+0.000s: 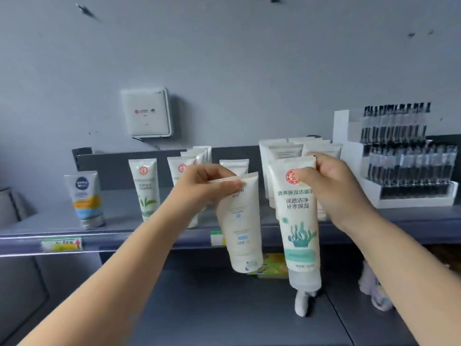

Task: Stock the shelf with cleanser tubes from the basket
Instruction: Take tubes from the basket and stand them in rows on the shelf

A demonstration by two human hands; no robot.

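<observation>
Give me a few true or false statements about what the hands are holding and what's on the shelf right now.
1. Each hand holds one tube. True: left hand pinches the plain white tube, right hand grips the seaweed-print tube.
2. Both held tubes stand on the shelf. False: they hang in front of its edge.
3. A blue-and-orange tube stands at the shelf's left end. True.
4. The black pen display is left of the tubes. False: it's on the right.
</observation>
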